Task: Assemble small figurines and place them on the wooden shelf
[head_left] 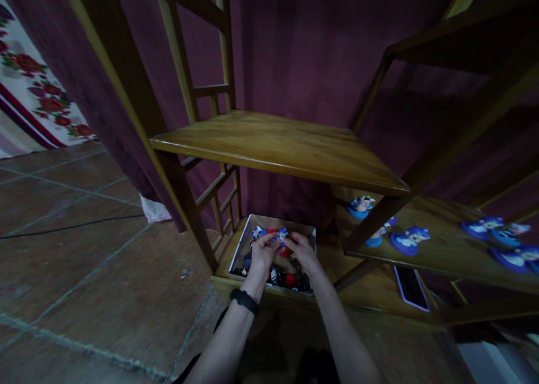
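Observation:
Both of my hands are together over an open cardboard box [250,235] on the low shelf. Between their fingertips is a small blue and white figurine [282,234]. My left hand [265,250], with a black band on the wrist, pinches it from the left. From the other side my right hand [301,250] closes its fingers on it. Below them the box holds several small figurines in red, black and blue, such as a red one [291,280] near the front wall. My fingers partly hide the held figurine and the box's contents.
Above the box runs a wooden shelf board [269,142]. To the right, several blue-based figurines, including one [409,240] near the edge, stand on another shelf. A phone [411,287] lies lower down. A slanting wooden post [168,199] rises left of the box.

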A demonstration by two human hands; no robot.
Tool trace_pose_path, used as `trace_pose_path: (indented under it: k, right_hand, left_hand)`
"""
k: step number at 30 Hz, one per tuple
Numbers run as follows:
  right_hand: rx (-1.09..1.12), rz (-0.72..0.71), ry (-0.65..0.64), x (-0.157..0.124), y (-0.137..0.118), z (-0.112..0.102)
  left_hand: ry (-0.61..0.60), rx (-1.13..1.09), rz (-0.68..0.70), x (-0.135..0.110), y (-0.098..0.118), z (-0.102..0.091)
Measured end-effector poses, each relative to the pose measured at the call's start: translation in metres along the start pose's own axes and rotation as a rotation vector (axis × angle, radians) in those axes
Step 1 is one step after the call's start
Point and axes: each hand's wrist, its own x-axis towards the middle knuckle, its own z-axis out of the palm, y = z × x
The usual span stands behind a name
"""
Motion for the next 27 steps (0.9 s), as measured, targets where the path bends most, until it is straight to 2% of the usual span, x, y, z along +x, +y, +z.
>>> trace_pose_path:
  k: [10,14,17,21,27]
  right_hand:
    - [-0.082,-0.006,-0.015,-0.002,0.012,0.0]
    - [-0.087,0.004,0.138,-0.004,0.021,0.01]
    - [0.119,0.094,0.181,-0.007,0.019,0.016]
    - [0.458,0.176,0.176,-0.013,0.012,0.017]
    - [0.599,0.268,0.193,-0.01,0.019,0.015]
  left_hand:
    - [0.086,0.0,0.001,0.001,-0.009,-0.001]
    - [0.122,-0.036,-0.053,0.005,-0.011,-0.007]
    - [0.072,-0.047,-0.114,0.007,-0.005,-0.013]
    - [-0.01,-0.087,-0.195,0.009,0.002,-0.015]
    - [-0.008,-0.082,-0.267,0.013,-0.006,-0.016]
